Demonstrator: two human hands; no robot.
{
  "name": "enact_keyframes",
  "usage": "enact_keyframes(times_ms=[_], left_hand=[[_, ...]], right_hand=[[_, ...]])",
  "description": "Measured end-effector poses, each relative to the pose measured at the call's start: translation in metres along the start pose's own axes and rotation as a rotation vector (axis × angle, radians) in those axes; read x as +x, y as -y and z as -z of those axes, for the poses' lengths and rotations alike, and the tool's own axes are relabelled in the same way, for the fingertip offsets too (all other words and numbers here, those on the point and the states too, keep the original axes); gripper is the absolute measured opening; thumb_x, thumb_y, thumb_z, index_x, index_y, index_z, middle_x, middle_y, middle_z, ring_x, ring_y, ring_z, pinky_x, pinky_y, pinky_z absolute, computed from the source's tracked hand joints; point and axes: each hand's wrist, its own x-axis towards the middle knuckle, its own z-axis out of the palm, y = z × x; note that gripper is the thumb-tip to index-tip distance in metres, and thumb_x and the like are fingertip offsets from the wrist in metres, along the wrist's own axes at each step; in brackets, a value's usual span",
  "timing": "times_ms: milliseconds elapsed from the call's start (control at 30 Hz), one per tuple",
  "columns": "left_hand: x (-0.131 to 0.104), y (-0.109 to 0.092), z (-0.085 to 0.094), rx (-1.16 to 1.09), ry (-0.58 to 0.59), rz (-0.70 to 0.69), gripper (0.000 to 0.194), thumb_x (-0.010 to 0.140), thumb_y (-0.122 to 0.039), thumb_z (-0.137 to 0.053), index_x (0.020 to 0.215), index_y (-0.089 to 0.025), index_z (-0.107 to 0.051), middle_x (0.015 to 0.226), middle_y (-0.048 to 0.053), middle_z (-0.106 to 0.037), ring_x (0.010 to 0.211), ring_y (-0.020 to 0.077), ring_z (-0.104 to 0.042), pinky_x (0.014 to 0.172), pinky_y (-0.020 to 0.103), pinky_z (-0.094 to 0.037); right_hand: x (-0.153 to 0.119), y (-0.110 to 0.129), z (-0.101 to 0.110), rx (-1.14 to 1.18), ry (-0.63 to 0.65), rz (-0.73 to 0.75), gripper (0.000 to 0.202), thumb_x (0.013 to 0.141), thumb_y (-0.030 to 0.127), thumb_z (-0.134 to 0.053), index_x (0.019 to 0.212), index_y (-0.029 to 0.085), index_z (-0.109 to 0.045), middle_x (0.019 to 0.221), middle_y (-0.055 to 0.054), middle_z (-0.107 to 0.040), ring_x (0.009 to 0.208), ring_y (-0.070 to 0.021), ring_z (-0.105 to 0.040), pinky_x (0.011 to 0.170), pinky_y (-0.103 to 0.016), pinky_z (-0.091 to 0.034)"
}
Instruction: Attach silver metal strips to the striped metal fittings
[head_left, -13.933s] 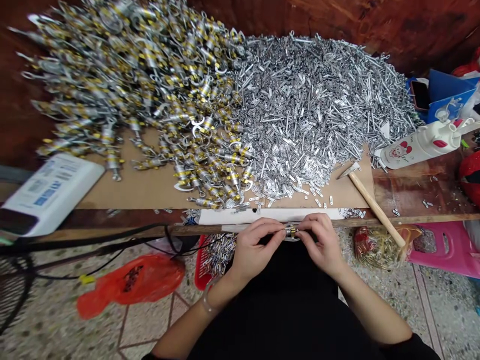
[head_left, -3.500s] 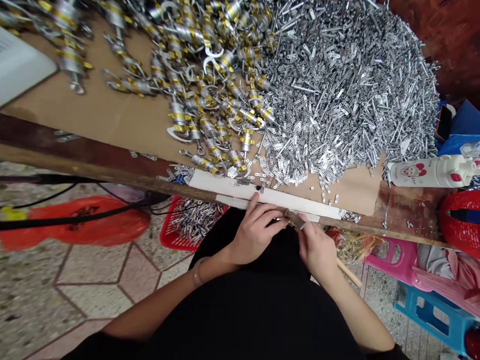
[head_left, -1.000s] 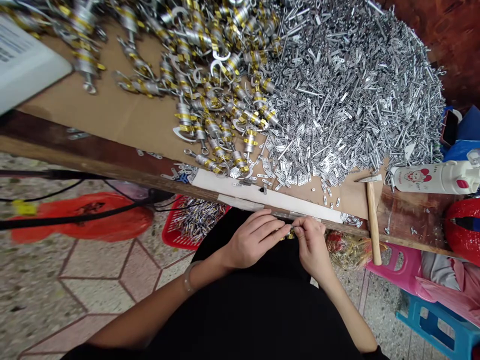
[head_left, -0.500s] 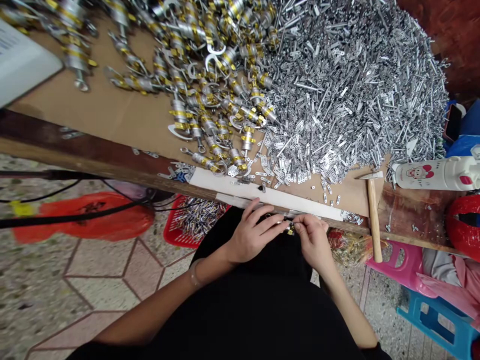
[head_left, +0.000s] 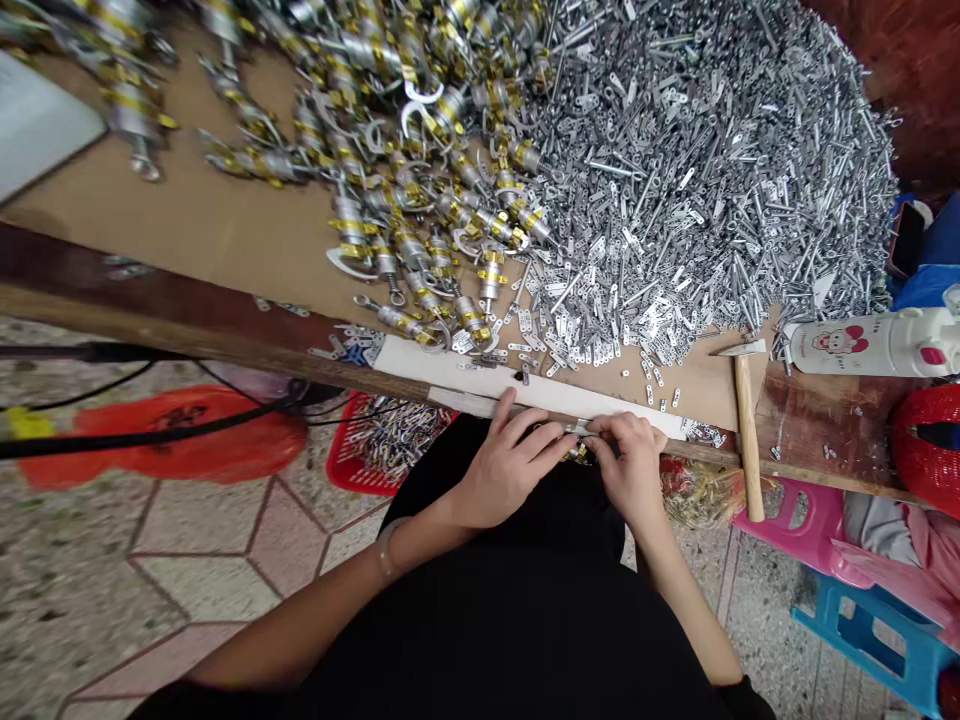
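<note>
Hammer: rests on the counter at 2 to 3 o'clock from the right hand, which held it moments ago; the work now appears left to fingertips.
Right-hand grip: pinched on the fitting's 3 o'clock end, shifted slightly toward 12 o'clock.
Left-hand grip: the left hand closes thumb and fingers over its 9 o'clock end, index finger raised.
Gold-and-silver fitting: between both hands at the counter's 6 o'clock edge.
Long axis: seemingly 9 to 3 o'clock; which way it points is hidden.
</note>
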Motion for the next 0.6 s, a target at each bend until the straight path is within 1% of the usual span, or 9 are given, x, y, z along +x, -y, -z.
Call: enact_keyframes(times_ms=[100,200,367,500,600], left_hand=[[-0.005,0.003,-0.005,-0.008,-0.052,-0.022,0.022,0.086,-0.011,-0.049,0.102,-0.017,-0.062,0.09,0.003,-0.066,0.097,0.0208,-0.052,0.105,0.057,-0.027],[-0.009,0.006,-0.01,-0.017,-0.089,-0.065,0.023,0.084,-0.01,-0.051,0.104,-0.016,-0.06,0.093,0.003,-0.067,0.098,0.0208,-0.053,0.105,0.057,-0.027],[-0.011,0.006,-0.012,-0.008,-0.105,-0.066,0.022,0.084,-0.01,-0.052,0.104,-0.016,-0.06,0.093,0.002,-0.067,0.097,0.0203,-0.054,0.105,0.057,-0.028],[-0.009,0.004,-0.011,0.009,-0.119,-0.051,0.02,0.084,-0.012,-0.054,0.102,-0.016,-0.061,0.09,0.003,-0.067,0.094,0.0195,-0.056,0.104,0.057,-0.029],[-0.01,0.004,-0.012,0.014,-0.129,-0.06,0.02,0.084,-0.012,-0.054,0.102,-0.016,-0.06,0.089,0.003,-0.068,0.093,0.0196,-0.056,0.103,0.057,-0.03]], right_hand=[[0.0,-0.004,0.003,0.076,-0.019,0.031,0.006,0.083,0.019,-0.056,0.085,0.022,-0.06,0.082,0.001,-0.062,0.079,-0.0162,-0.051,0.075,-0.03,-0.027],[-0.001,-0.006,0.004,0.104,-0.061,0.068,0.007,0.085,0.021,-0.054,0.084,0.022,-0.06,0.084,0.001,-0.063,0.081,-0.0165,-0.052,0.075,-0.03,-0.029],[-0.005,-0.01,0.004,0.099,-0.041,0.147,0.007,0.086,0.023,-0.054,0.085,0.022,-0.061,0.086,0.0,-0.063,0.085,-0.0175,-0.052,0.076,-0.03,-0.03],[-0.008,-0.014,0.003,0.031,-0.056,0.161,0.007,0.085,0.024,-0.055,0.087,0.022,-0.061,0.086,-0.001,-0.062,0.084,-0.0175,-0.052,0.076,-0.031,-0.031],[-0.006,-0.015,0.003,-0.11,-0.066,0.24,0.012,0.086,0.026,-0.054,0.093,0.021,-0.062,0.088,-0.003,-0.063,0.082,-0.0187,-0.051,0.075,-0.032,-0.032]])
